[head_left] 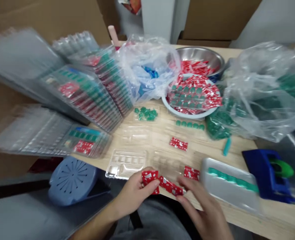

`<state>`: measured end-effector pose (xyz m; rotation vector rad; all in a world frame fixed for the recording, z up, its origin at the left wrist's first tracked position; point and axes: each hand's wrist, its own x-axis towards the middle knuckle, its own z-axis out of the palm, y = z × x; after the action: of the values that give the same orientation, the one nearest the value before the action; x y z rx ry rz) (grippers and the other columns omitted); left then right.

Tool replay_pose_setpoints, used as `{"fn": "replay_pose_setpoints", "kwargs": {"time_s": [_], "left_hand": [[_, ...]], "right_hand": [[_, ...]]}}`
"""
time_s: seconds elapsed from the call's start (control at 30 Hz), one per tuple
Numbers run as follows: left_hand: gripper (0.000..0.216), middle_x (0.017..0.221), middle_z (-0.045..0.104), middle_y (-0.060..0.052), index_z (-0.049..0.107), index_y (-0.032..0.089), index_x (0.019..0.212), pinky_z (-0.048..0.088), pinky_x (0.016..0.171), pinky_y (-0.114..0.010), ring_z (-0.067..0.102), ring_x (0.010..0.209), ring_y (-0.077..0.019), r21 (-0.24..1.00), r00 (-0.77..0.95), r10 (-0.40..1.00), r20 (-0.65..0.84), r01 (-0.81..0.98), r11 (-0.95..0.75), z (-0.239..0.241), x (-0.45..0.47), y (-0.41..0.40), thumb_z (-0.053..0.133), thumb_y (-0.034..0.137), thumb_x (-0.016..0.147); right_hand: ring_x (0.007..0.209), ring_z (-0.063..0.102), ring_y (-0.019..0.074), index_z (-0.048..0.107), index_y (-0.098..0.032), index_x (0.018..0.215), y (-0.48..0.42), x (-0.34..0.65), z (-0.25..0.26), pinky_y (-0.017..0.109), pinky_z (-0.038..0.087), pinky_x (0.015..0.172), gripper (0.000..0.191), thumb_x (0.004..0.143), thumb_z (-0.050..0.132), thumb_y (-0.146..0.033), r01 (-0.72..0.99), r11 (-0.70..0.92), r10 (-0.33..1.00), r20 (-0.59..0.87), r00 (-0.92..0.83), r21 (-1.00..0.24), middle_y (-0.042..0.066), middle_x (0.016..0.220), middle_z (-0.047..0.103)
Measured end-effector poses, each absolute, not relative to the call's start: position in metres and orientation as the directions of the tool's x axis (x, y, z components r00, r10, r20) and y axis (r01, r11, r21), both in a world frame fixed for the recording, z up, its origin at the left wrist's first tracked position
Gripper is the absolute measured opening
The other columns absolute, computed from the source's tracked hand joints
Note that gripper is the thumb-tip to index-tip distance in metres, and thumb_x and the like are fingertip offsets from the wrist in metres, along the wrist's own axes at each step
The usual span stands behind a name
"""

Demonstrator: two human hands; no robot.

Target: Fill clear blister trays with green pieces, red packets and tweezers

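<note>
Left hand [133, 195] of mine pinches small red printed foil sachets [150, 177], at 6 o'clock edge of light wooden table [274, 213]. Right hand [203, 208] blurred, fingertips touch strip end; grip I cannot tell. Clear plastic blister tray [126, 162] at 11 o'clock, just beside.

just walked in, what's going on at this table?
A person works bare-handed at the near edge of the table. The left hand pinches red packets; the right hand touches their other end, too blurred to judge its hold. An empty clear tray lies just ahead. At left, filled trays are stacked; a white bowl and bags sit behind.
</note>
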<state>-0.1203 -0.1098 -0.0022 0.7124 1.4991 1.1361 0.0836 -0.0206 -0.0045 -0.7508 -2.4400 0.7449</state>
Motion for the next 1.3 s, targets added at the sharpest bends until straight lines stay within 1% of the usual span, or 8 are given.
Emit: {"fn": "replay_pose_setpoints", "kwargs": {"time_s": [0.2,0.43,0.6,0.7,0.9,0.97,1.2,1.3], "left_hand": [[0.029,0.088,0.066,-0.006,0.069,0.018,0.083,0.052,0.080,-0.026,0.064,0.087,-0.0192,0.954,-0.339,0.897,-0.284,-0.004,0.301,-0.014,-0.123,-0.105,0.061,0.045,0.081],[0.051,0.094,0.073,-0.007,0.071,0.018,0.094,0.050,0.090,-0.033,0.065,0.099,-0.0257,0.884,-0.418,0.788,-0.453,-0.093,0.459,-0.019,-0.144,-0.097,0.071,0.060,0.066],[0.048,0.083,0.070,-0.001,0.068,0.018,0.094,0.049,0.078,-0.027,0.062,0.080,-0.0169,0.902,-0.506,0.748,-0.430,-0.194,0.386,-0.023,-0.150,-0.093,0.080,0.053,0.062],[0.048,0.074,0.066,0.001,0.066,0.017,0.087,0.049,0.071,-0.025,0.059,0.069,-0.0136,0.878,-0.500,0.726,-0.472,-0.342,0.335,-0.029,-0.155,-0.091,0.082,0.053,0.060],[0.042,0.079,0.068,-0.002,0.069,0.016,0.084,0.051,0.075,-0.027,0.061,0.075,-0.0151,0.896,-0.427,0.803,-0.416,-0.343,0.282,-0.021,-0.158,-0.070,0.082,0.050,0.063],[0.036,0.078,0.067,-0.001,0.069,0.016,0.085,0.051,0.075,-0.027,0.061,0.075,-0.0153,0.925,-0.402,0.842,-0.360,-0.269,0.267,-0.015,-0.154,-0.061,0.080,0.046,0.067],[0.016,0.109,0.065,-0.007,0.067,0.018,0.079,0.047,0.085,-0.029,0.059,0.102,-0.0196,0.985,-0.295,0.940,-0.169,-0.006,0.175,-0.004,-0.128,-0.034,0.069,0.033,0.077],[0.022,0.085,0.066,-0.003,0.066,0.017,0.085,0.046,0.073,-0.027,0.059,0.077,-0.0147,0.967,-0.191,0.948,-0.256,-0.064,0.248,-0.008,-0.127,-0.025,0.067,0.038,0.079]], "right_hand": [[0.083,0.071,0.0195,0.066,-0.018,0.098,-0.009,0.079,-0.012,0.029,0.058,0.073,0.018,0.094,0.050,-0.012,0.455,0.682,0.640,0.166,-0.750,-0.573,0.007,0.090,0.074],[0.107,0.064,0.0315,0.070,-0.009,0.092,0.018,0.068,-0.026,0.041,0.051,0.092,0.031,0.080,0.046,0.006,0.691,0.670,0.616,-0.317,-0.721,-0.271,0.023,0.116,0.067],[0.086,0.063,0.0235,0.063,-0.015,0.083,0.033,0.066,-0.017,0.034,0.049,0.078,0.029,0.080,0.042,0.006,0.651,0.681,0.562,-0.330,-0.759,-0.336,0.013,0.092,0.068],[0.074,0.057,0.0176,0.053,-0.019,0.069,0.043,0.074,-0.012,0.028,0.044,0.070,0.028,0.082,0.041,0.004,0.610,0.627,0.540,-0.294,-0.789,-0.485,0.005,0.079,0.063],[0.073,0.060,0.0153,0.054,-0.023,0.086,0.061,0.086,-0.002,0.028,0.048,0.068,0.004,0.087,0.058,-0.025,0.427,0.196,0.708,-0.173,-0.685,-0.883,0.000,0.080,0.063],[0.070,0.060,0.0141,0.054,-0.023,0.097,0.064,0.080,-0.002,0.027,0.050,0.066,0.019,0.082,0.064,-0.031,0.285,0.022,0.766,-0.167,-0.621,-0.958,-0.002,0.077,0.062],[0.066,0.060,0.0122,0.060,-0.020,0.101,0.058,0.036,-0.010,0.026,0.050,0.063,0.030,0.075,0.068,-0.032,0.182,-0.188,0.721,-0.262,-0.641,-0.965,-0.002,0.072,0.061],[0.069,0.064,0.0140,0.059,-0.021,0.099,0.057,0.025,-0.011,0.028,0.053,0.066,0.029,0.076,0.069,-0.035,0.149,-0.192,0.727,-0.243,-0.643,-0.970,-0.001,0.073,0.064]]}}
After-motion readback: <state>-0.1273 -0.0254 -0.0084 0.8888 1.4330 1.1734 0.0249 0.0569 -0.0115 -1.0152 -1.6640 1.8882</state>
